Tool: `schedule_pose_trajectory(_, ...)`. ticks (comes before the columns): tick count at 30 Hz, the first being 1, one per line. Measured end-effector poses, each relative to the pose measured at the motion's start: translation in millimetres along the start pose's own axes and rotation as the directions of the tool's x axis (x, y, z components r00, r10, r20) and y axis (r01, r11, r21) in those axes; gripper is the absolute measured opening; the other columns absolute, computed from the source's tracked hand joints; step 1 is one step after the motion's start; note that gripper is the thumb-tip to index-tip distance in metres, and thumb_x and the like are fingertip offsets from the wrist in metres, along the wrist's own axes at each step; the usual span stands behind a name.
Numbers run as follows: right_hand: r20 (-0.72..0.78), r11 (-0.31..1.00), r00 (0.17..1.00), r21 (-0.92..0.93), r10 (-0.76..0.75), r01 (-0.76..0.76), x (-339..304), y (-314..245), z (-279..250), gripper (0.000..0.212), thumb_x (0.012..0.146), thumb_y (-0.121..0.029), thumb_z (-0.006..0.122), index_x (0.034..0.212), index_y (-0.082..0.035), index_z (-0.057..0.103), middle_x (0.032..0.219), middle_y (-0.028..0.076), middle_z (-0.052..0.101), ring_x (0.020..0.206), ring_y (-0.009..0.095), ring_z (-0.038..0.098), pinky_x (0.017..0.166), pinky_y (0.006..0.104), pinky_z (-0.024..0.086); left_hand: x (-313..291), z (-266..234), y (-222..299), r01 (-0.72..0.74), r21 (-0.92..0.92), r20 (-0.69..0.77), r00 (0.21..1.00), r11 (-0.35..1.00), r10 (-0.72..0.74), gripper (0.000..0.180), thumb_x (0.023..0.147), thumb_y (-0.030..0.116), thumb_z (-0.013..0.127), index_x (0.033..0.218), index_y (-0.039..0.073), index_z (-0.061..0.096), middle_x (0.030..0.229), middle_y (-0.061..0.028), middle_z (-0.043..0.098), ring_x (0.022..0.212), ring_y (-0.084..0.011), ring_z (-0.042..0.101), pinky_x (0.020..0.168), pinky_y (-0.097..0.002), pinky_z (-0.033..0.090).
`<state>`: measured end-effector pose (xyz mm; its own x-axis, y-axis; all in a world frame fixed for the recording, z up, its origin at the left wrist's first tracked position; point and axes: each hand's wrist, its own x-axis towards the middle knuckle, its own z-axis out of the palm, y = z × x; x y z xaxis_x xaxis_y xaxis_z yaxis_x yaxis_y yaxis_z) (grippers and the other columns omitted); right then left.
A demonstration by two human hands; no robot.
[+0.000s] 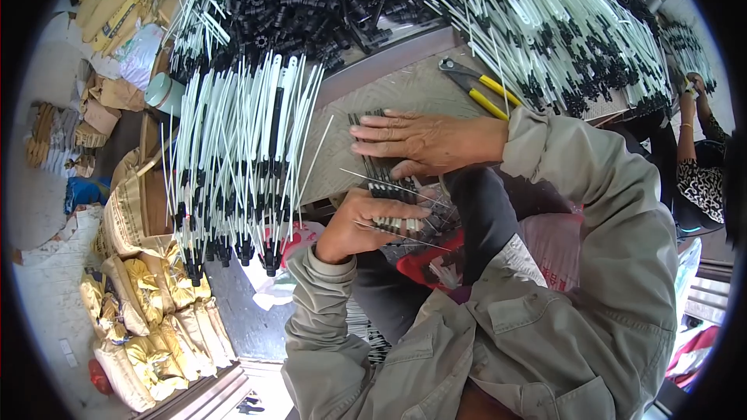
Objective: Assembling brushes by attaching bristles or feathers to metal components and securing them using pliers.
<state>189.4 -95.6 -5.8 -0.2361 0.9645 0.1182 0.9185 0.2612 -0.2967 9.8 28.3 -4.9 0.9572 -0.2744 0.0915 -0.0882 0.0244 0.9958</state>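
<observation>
Bundle of slim black-and-white rods (381, 187) sits before you at the near edge of the grey-brown tabletop (381, 93). Your left hand (359, 224) is curled closed around its nearer end, while your right hand (426, 142) lies flat, palm down, across the farther end, its fingers stretched out. A few thin pale rods stick out sideways by your left hand. Just beyond your right forearm lie black-headed pliers with yellow handles (478, 92), spread apart. To your left, a thick row of white strips with black ends (241, 140) overhangs the table; near it stands a pale green cylindrical container (165, 94). Farther ahead are a heap of black plastic fittings (303, 8) and, rightward, a larger pile of white strips (560, 23).
</observation>
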Motion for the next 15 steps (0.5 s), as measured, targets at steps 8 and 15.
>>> schedule_pose_trajectory(8,-0.084,0.989,0.996,0.137,-0.036,0.048,2.2,7.4,7.8,0.041,0.09,-0.032,0.046,0.124,-0.011,0.04,0.138,0.014,0.033,0.131,0.026,0.026,0.109,0.0397,0.018,-18.8,34.1,-51.5,-0.117,0.072,-0.175,0.976,0.991,0.128,0.036,0.087,0.018,0.054,0.111,-0.01,0.053,0.116,-0.0231,0.053,0.108,-0.0272,0.053,0.087,-0.0311,0.045)
schedule_pose_trajectory(15,0.013,0.937,0.99,0.323,0.14,-0.136,6.1,-0.6,-12.2,0.051,0.09,-0.028,0.046,0.133,-0.009,0.026,0.131,0.016,0.041,0.117,0.033,0.043,0.096,0.0373,0.036,-31.4,21.2,-15.9,-0.022,0.39,-0.149,0.985,0.921,0.087,0.057,0.064,0.007,0.077,0.115,-0.004,0.054,0.112,-0.0157,0.059,0.106,-0.0257,0.055,0.088,-0.0341,0.043)
